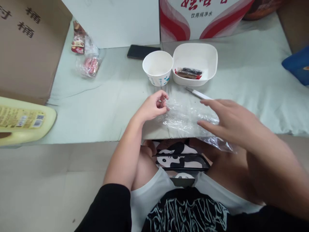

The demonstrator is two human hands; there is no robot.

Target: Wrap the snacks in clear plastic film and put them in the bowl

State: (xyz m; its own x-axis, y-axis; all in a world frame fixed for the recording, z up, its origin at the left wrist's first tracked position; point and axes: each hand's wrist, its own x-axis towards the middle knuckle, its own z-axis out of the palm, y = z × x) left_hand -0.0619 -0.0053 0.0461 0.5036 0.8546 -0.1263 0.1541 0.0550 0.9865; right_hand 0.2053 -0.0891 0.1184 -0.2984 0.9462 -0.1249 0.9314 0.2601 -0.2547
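My left hand (pixel 154 105) is closed, its thumb and fingers pinching an edge of a clear plastic bag (pixel 181 117). The crinkled bag spreads to the right across the cloth-covered surface, and its end hangs over the front edge. Above that right part, my right hand (pixel 233 120) is open, thumb and fingers apart, with nothing in it. Just beyond its fingertips lies a slim white tool with a grey tip (pixel 198 93), perhaps a craft knife. A white paper cup (pixel 157 80) with blue print stands beyond my left hand. Touching it is a white plastic container (pixel 210 61) holding dark wrapped packets (pixel 188 73).
A black phone (pixel 141 52) lies behind the cup. White and red boxes (pixel 205 22) line the back. Snack wrappers (pixel 90 66), a cardboard box (pixel 31 58) and a yellow jug (pixel 31 120) are on the left. A blue object (pixel 298 66) sits at the right edge.
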